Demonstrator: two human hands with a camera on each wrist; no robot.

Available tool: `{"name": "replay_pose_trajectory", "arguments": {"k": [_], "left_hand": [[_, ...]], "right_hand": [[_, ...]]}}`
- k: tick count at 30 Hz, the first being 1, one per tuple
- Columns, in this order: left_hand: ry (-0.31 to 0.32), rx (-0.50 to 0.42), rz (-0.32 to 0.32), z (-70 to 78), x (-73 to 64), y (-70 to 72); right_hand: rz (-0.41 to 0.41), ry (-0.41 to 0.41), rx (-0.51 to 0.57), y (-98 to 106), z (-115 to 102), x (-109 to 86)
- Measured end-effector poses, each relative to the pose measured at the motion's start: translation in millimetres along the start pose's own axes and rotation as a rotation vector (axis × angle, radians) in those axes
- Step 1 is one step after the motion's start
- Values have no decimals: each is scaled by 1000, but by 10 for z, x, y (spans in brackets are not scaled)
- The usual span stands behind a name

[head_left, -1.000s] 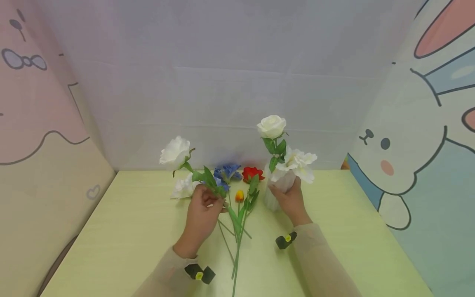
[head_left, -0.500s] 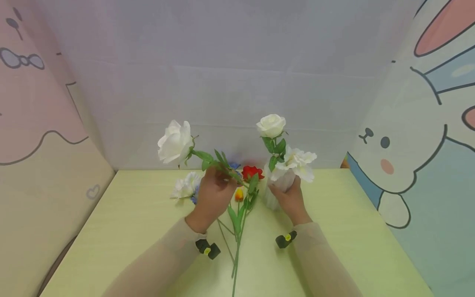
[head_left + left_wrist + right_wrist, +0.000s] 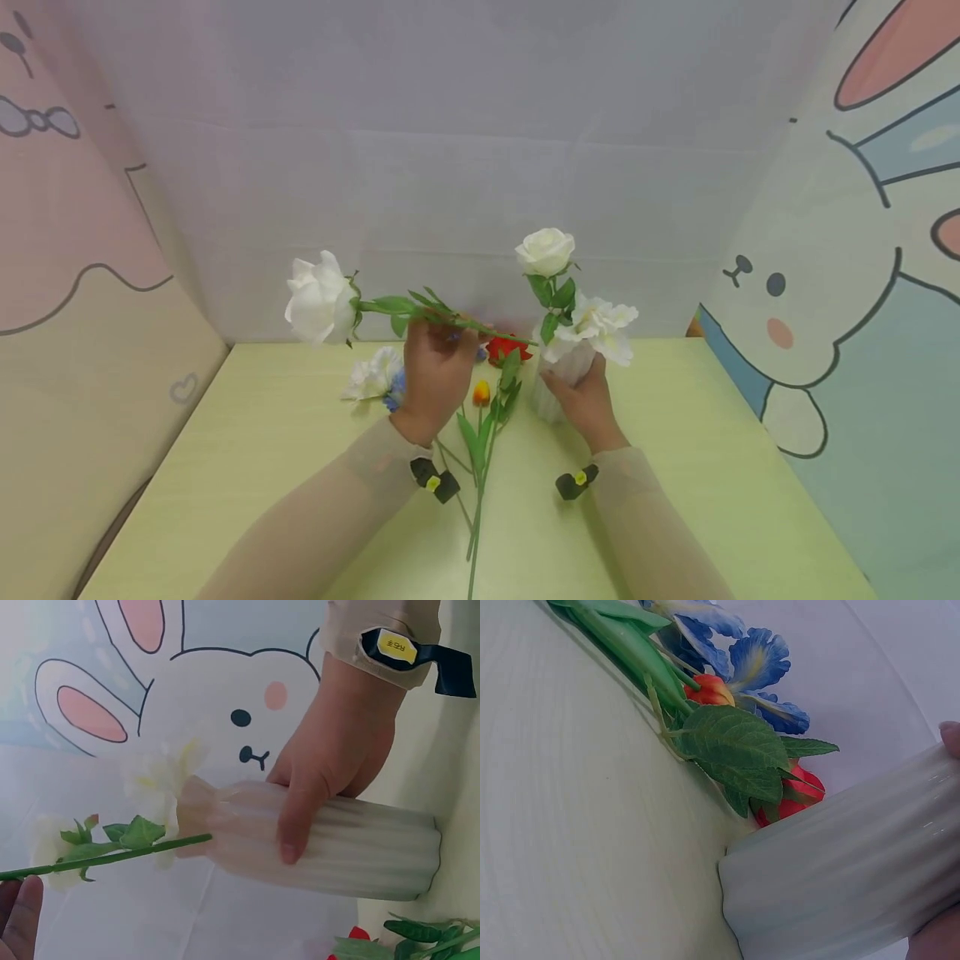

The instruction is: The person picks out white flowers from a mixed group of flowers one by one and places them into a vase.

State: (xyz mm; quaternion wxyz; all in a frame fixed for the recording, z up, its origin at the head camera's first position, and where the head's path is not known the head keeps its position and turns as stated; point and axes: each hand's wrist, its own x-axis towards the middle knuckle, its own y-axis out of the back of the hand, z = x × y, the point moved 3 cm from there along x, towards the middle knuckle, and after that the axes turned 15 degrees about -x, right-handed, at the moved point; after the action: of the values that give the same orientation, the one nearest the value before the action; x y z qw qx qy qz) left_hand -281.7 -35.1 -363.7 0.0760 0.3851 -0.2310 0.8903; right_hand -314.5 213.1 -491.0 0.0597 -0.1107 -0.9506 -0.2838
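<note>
Right hand [image 3: 588,404] curls its fingers round a ribbed, glossy white vase [image 3: 367,847]; left hand [image 3: 437,375] pinches a ruffled, green-stemmed white rose [image 3: 321,302] sideways

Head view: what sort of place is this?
Probably a screened-off tabletop work area: a pale yellow table, a plain backdrop behind it, and a cartoon-rabbit panel on the right.

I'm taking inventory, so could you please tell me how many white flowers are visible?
4: a held rose in the left hand, an upright rose and a ruffled flower in the vase, and a loose bloom on the table, at left. Others may be hidden.
</note>
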Motion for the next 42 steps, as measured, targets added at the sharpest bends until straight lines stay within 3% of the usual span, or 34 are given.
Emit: {"name": "replay_pose_trajectory", "arguments": {"k": [7,15,27,36,42], "left_hand": [[-101,-129,-17,81,79,-79],[-148,-95,-20,135,117,-82],[-108,-133,-11,160,183,-155],[-136,-132,-57,125,247,-231],[-124,-42,-86,121,313,-311]], "right_hand": [[-20,-4,18,1,-8,-1],[-18,-3,22,1,-6,5],[9,23,19,2,11,29],[0,42,26,-2,-1,26],[6,38,21,-2,7,25]]}}
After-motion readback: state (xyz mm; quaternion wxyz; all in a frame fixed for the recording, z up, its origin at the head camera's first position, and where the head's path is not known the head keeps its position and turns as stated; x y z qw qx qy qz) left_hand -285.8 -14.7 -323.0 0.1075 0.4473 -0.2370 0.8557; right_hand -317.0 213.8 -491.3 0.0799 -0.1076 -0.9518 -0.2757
